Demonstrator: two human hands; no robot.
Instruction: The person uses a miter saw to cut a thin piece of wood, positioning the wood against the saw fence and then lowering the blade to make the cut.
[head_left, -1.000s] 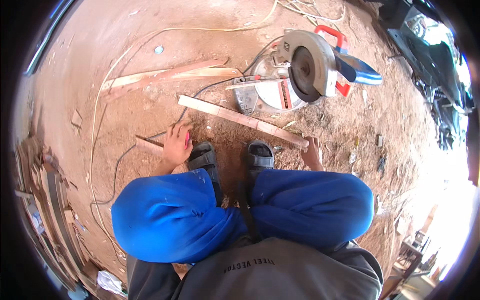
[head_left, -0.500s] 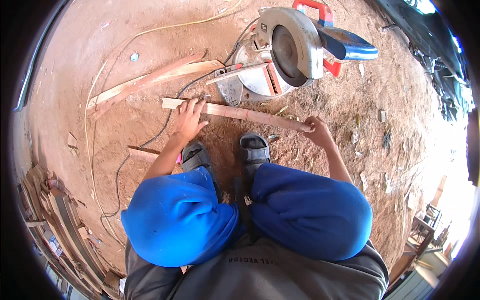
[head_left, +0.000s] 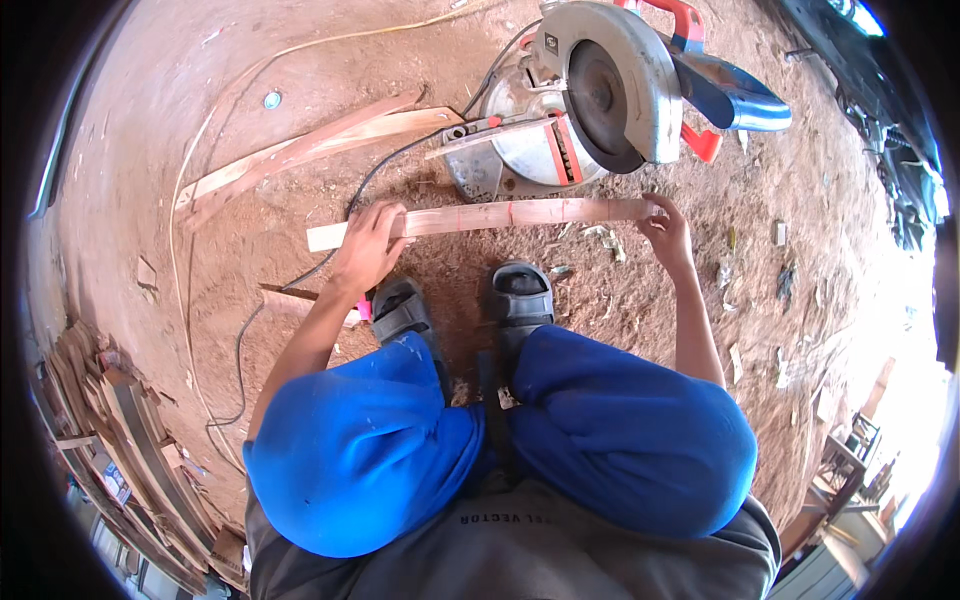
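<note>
A pale wooden strip [head_left: 540, 212] with several thin red marks lies crosswise before me, near my feet. My left hand [head_left: 370, 240] grips it a little in from its left end. My right hand [head_left: 668, 235] pinches its right end. Just beyond the strip stands a miter saw [head_left: 625, 95] on its metal base, with a grey guard, red grip and blue housing. Beside my left sandal [head_left: 400, 310] are a short wood piece [head_left: 290, 303] and a small pink object [head_left: 364, 310], partly hidden by my arm.
Two long boards [head_left: 260, 160] lie on the dirt floor left of the saw. A black cable [head_left: 240, 350] and pale cord [head_left: 176, 260] snake around them. A lumber pile [head_left: 120, 440] is at lower left, a dark machine [head_left: 880, 140] at upper right, wooden items [head_left: 840, 470] at lower right.
My left hand has left the pink object and taken hold of the strip. The strip has swung from slanting to nearly level, as my right hand moved forward and rightward with its end.
</note>
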